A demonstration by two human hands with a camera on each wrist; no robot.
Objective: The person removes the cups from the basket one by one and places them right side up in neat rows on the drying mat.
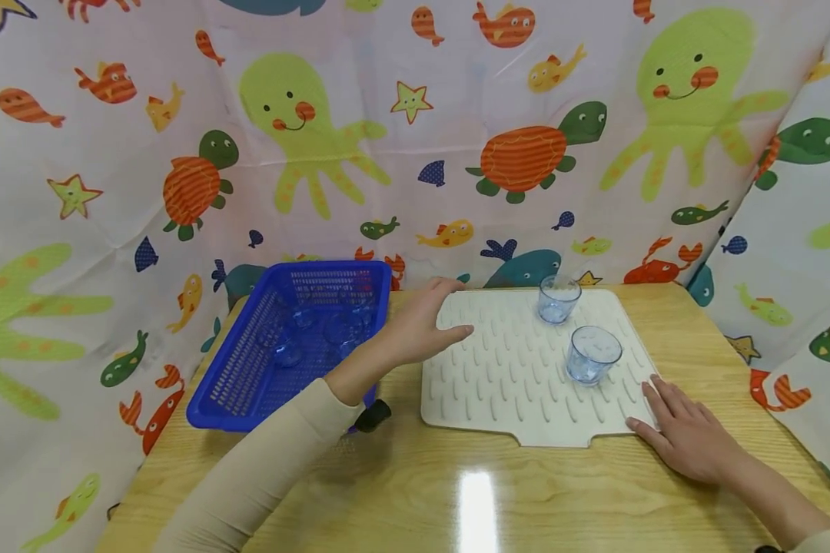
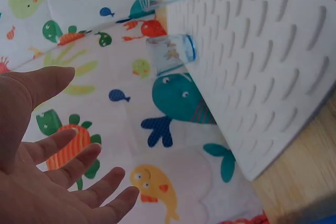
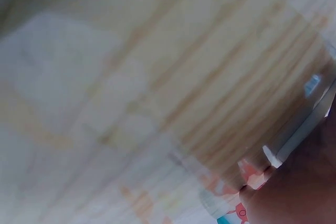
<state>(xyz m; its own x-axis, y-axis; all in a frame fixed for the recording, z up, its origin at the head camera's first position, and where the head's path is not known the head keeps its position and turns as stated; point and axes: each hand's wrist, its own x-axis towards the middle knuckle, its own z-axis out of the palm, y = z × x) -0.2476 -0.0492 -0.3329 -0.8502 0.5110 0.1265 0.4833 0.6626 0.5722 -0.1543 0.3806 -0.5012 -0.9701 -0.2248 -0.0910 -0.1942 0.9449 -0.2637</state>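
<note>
My left hand [image 1: 422,326] is over the left edge of a white drying mat [image 1: 484,384] with raised ridges. Its thumb and fingers are spread apart, with nothing between them. In the left wrist view, the same hand [image 2: 58,166] shows loosely bent fingers, away from the glasses. Two clear bluish glasses stand on the mat's right part: one glass [image 1: 557,301] near the back edge, the other glass [image 1: 592,356] closer to my right hand [image 1: 688,434]. That hand lies flat, fingertips at the mat's right front edge. The right wrist view is mostly blurred wood.
A blue plastic basket [image 1: 231,421] stands left of the mat, with several clear glasses [image 1: 289,349] inside. My left forearm passes over its front right corner. Behind the wooden table [image 1: 401,491] hangs a curtain [image 1: 415,192] printed with sea animals.
</note>
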